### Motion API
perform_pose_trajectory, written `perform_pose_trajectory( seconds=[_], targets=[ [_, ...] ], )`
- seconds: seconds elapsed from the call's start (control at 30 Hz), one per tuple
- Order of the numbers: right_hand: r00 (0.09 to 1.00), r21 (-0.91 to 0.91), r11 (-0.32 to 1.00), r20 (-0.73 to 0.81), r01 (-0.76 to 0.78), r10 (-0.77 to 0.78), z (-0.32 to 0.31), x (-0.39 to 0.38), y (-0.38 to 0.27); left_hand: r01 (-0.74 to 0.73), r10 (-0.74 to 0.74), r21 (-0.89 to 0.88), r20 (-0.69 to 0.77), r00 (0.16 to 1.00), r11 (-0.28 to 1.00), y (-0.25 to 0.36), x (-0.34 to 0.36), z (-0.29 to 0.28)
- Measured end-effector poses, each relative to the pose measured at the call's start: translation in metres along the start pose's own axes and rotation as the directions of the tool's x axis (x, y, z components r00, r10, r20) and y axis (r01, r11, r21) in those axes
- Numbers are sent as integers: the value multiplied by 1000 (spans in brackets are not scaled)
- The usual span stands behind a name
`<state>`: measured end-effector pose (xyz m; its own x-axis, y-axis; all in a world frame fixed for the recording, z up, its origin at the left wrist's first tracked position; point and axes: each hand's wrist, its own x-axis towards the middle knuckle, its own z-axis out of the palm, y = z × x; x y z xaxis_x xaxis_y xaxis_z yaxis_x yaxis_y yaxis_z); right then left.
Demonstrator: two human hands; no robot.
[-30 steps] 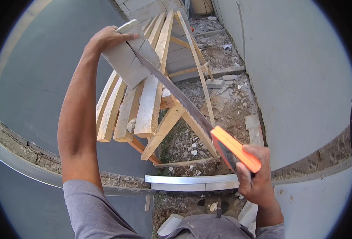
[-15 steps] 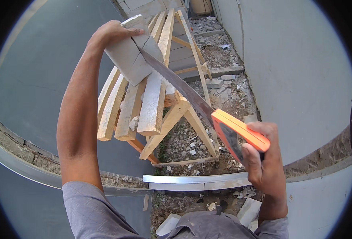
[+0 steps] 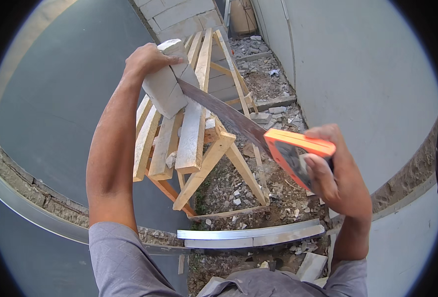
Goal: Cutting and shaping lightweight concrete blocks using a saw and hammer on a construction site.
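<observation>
My left hand [image 3: 147,58] grips the top of a pale grey block [image 3: 168,81] that rests on a wooden trestle [image 3: 191,133]. My right hand [image 3: 338,175] is closed on the orange handle of a hand saw [image 3: 298,151]. The saw's dark blade [image 3: 224,115] runs up and to the left from the handle and enters the block's right side, partway into the material. Block crumbs lie on the trestle planks under the cut.
Rubble and block scraps [image 3: 238,193] cover the ground under and behind the trestle. A grey wall [image 3: 357,64] rises on the right, a dark grey surface [image 3: 50,94] on the left. A metal channel [image 3: 251,235] lies across near my body. A stacked block wall [image 3: 179,12] stands at the back.
My right hand has pulled the saw back toward me and upward, so more blade shows outside the block. My left hand still holds the block in place.
</observation>
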<state>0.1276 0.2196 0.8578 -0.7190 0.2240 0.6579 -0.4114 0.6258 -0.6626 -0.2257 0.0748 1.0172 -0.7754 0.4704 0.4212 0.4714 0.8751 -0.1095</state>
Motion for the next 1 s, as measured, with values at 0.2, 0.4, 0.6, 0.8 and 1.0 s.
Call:
perform_pose_trajectory(
  seconds=[0.2, 0.4, 0.6, 0.8, 1.0],
  targets=[
    [994, -128, 986, -18, -109, 108, 73, 145, 36, -186, 201, 96, -171, 965, 978, 60, -4, 2],
    [986, -86, 992, 131, -96, 107, 74, 117, 39, -51, 52, -34, 19, 998, 998, -6, 26, 16],
    [997, -120, 992, 67, 49, -41, 9, 52, 20, -58, 63, -114, 37, 997, 992, -21, 46, 9],
    [937, -317, 920, 182, -232, 299, 82, 174, 17, -80, 96, -168, 88, 991, 982, -17, 57, 32],
    [966, 16, 988, 211, -155, 149, -15, 80, -11, 49, -35, -147, 93, 995, 988, -44, 62, 20]
  ],
)
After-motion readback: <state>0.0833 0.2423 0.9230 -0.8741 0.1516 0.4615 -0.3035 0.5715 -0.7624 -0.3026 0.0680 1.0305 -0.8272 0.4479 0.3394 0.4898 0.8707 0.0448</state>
